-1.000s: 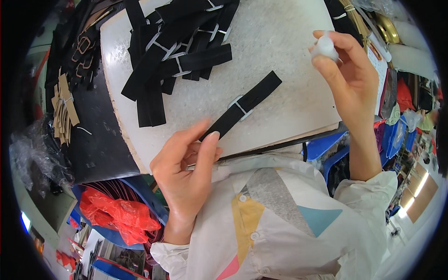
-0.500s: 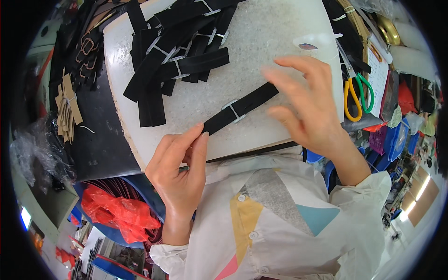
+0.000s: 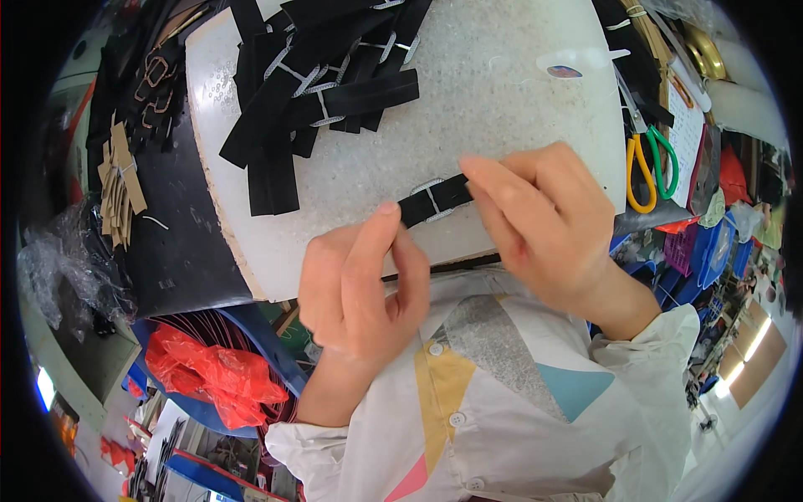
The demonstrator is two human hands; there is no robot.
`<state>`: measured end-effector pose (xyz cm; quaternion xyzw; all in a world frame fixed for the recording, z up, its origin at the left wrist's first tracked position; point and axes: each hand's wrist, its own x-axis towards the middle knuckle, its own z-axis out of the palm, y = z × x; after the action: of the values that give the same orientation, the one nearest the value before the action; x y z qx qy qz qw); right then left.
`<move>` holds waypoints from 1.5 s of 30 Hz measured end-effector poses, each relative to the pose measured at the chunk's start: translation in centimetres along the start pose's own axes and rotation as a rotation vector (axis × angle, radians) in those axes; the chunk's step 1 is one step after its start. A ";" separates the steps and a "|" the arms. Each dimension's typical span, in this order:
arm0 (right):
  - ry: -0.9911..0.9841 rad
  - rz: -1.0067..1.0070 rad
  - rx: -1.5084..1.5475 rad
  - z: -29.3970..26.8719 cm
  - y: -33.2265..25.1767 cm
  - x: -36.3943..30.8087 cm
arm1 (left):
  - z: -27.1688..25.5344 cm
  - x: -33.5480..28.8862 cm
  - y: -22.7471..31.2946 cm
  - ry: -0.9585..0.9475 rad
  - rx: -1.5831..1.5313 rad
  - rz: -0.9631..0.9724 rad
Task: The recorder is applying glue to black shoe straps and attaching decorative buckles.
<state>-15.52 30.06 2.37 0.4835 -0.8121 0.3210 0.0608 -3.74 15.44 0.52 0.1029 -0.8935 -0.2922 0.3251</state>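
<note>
Between my two hands stretches a short black strap (image 3: 414, 208) threaded through a silvery slide buckle (image 3: 432, 200). My left hand (image 3: 360, 280) pinches its left end between thumb and fingers. At the other end, my right hand (image 3: 544, 217) is closed on the strap, with thumb and forefinger pressed together. Both hands are over the near part of the white board (image 3: 493, 100). Farther off to the left lies a heap of similar black straps (image 3: 274, 180), several with silvery buckles on them.
Scissors (image 3: 641, 171) with yellow and green handles lie by the board's right edge. Left of the board are brown card strips (image 3: 121, 184), bronze-coloured buckles (image 3: 156, 71) and crumpled clear plastic (image 3: 71, 259). A red plastic bag (image 3: 209, 376) sits in a blue tub below the table edge.
My right hand has closed on the strap's right end; it was open beside it before. My left hand has moved right and up, and the hands are closer together.
</note>
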 end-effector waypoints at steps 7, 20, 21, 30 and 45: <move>-0.006 -0.110 0.097 1.1 0.8 -1.9 | -0.6 0.2 -0.6 -0.187 -0.087 0.003; -0.216 -0.080 0.100 0.7 0.9 -2.7 | 0.0 -0.6 -1.6 -0.206 -0.088 0.082; -0.211 -0.087 0.093 0.8 0.9 -2.7 | 0.0 -0.7 -1.7 -0.206 -0.087 0.085; -0.198 -0.081 0.077 1.0 0.8 -2.8 | -0.3 -1.1 -1.5 -0.214 -0.064 0.042; -0.229 -0.069 0.097 0.9 0.7 -2.8 | -0.3 -1.0 -1.8 -0.221 -0.021 0.105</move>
<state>-14.40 31.84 0.19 0.5472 -0.7801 0.3002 -0.0445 -2.77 14.24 -0.84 0.0198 -0.9250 -0.2935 0.2406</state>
